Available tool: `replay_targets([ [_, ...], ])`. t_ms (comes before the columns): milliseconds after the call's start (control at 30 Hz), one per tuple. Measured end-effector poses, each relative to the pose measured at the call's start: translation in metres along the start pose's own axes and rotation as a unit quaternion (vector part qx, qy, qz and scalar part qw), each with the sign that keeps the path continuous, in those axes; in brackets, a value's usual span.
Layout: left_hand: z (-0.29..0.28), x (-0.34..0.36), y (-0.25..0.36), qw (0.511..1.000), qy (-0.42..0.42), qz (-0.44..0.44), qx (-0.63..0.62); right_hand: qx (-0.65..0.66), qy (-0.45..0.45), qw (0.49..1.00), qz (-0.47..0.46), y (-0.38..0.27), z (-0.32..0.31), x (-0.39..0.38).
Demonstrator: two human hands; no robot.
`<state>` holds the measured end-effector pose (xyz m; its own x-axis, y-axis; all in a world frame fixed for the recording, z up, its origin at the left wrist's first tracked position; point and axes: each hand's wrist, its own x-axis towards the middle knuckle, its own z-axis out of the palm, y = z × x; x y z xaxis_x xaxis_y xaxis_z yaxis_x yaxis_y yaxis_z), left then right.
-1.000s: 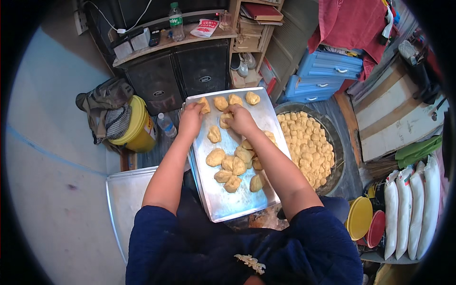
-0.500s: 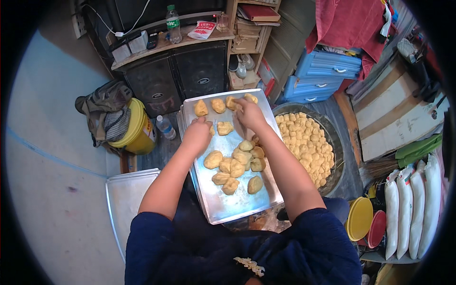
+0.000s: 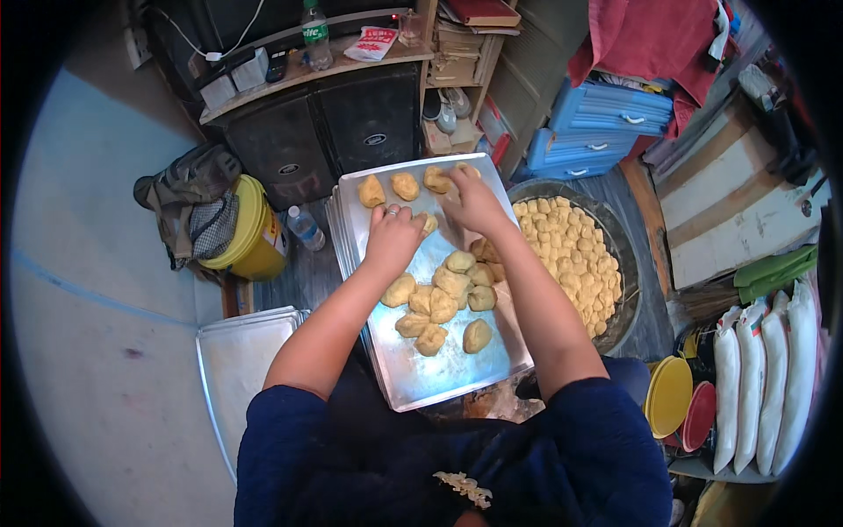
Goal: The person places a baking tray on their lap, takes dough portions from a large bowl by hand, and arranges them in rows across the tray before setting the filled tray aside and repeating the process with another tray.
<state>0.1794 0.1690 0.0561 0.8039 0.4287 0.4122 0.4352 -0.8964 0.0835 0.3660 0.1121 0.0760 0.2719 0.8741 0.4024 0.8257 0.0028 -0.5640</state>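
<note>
A shallow metal baking tray (image 3: 492, 356) lies in front of me with lumps of yellow dough on it. My left hand (image 3: 395, 239), a ring on one finger, curls down over the tray's upper left part; the dough under its fingers is mostly hidden. A dough piece (image 3: 428, 224) shows just beside that hand. At the tray's far right corner, my right hand (image 3: 477, 206) closes its fingers on a dough lump, partly covered. Along the far edge sit separate dough lumps (image 3: 371, 191). A cluster of dough lumps (image 3: 443, 304) rests mid-tray, below my hands.
More trays are stacked beneath this one. A large round basin (image 3: 629, 303) full of dough pieces stands to the right. Other trays (image 3: 246, 347) lie at the left, near a yellow bucket (image 3: 250, 246) and a plastic bottle (image 3: 306, 230). White sacks (image 3: 773, 386) stand far right.
My left hand has moved rightward and slightly away from me, covering more of the dough there. The right hand has shifted slightly right at the far corner. The view has tilted a little.
</note>
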Motion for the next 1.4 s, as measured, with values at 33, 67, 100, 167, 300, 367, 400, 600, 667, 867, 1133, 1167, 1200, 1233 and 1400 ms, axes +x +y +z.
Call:
replay_targets([
  [33,0.0,-0.001,-0.003,1.0,0.005,-0.009,0.005,0.04,-0.12,0.992,0.011,-0.006,-0.015,-0.013],
  [67,-0.001,0.0,-0.004,1.0,0.007,-0.014,0.006,0.077,-0.238,0.968,0.024,-0.012,-0.029,-0.026],
  [100,-0.001,0.005,-0.001,1.0,-0.013,-0.017,0.018,0.073,-0.238,0.968,0.025,-0.012,-0.037,-0.034],
  [167,-0.004,0.008,0.003,0.999,-0.038,-0.021,0.029,0.102,-0.374,0.921,0.027,-0.011,-0.042,-0.046],
  [300,-0.024,0.016,0.013,0.994,-0.031,-0.091,-0.045,0.214,-0.163,0.948,0.173,-0.01,-0.033,-0.034],
  [367,-0.028,0.015,0.009,0.992,-0.019,-0.104,-0.071,0.218,-0.065,0.957,0.181,-0.017,-0.02,-0.03],
  [400,-0.025,0.015,0.003,0.995,-0.026,-0.051,-0.085,0.129,-0.055,0.978,0.154,-0.008,-0.011,-0.029],
  [600,-0.01,0.008,-0.007,0.996,-0.076,-0.039,-0.025,-0.005,-0.089,0.992,0.094,-0.003,-0.047,-0.046],
  [667,-0.012,0.01,0.002,0.996,-0.08,-0.034,-0.01,-0.025,-0.171,0.981,0.092,0.009,-0.061,-0.061],
  [867,-0.009,0.013,0.019,0.997,0.056,-0.003,-0.055,0.216,-0.012,0.958,0.189,0.049,-0.053,-0.051],
  [1133,-0.067,-0.031,0.023,0.983,-0.156,-0.068,-0.075,0.044,-0.001,0.993,0.111,0.049,-0.023,-0.048],
  [1167,-0.076,-0.04,0.026,0.983,-0.153,-0.071,-0.073,0.076,0.067,0.987,0.127,0.048,-0.025,-0.046],
  [1200,-0.083,-0.048,0.028,0.978,-0.135,-0.113,-0.109,0.082,0.137,0.98,0.122,0.048,-0.026,-0.041],
  [1233,-0.088,-0.058,0.03,0.97,-0.119,-0.157,-0.145,0.086,0.133,0.98,0.12,0.042,-0.025,-0.037],
  [1400,-0.058,-0.085,0.018,0.963,-0.091,-0.178,-0.18,0.029,0.019,0.989,0.144,0.027,-0.005,-0.03],
])
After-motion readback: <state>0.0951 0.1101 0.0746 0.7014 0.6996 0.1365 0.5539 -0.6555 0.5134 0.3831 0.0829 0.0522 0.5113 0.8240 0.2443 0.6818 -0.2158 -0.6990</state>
